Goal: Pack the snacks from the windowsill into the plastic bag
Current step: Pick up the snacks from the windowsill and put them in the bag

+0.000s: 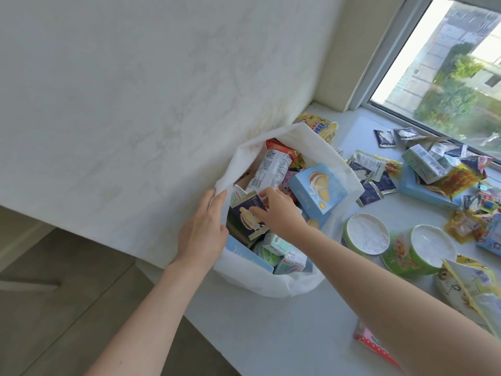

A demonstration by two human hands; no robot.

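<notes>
A white plastic bag (325, 158) stands open on the windowsill (271, 335), packed with several snacks. My left hand (202, 234) grips the bag's left rim and holds it open. My right hand (279, 211) reaches inside the bag and pinches a dark blue snack packet (248, 213) with a cookie picture. A light blue cookie box (317, 189) leans against the bag's right side. A white wrapped pack (271, 169) and small cartons (282, 246) lie inside too.
Two green cups with white lids (366, 234) (431, 246) stand right of the bag. Loose packets and light blue boxes (423, 166) are scattered under the window (447, 63). A yellow bag (322, 127) lies behind the white plastic bag. A red-and-pink packet (371, 341) lies near my right forearm.
</notes>
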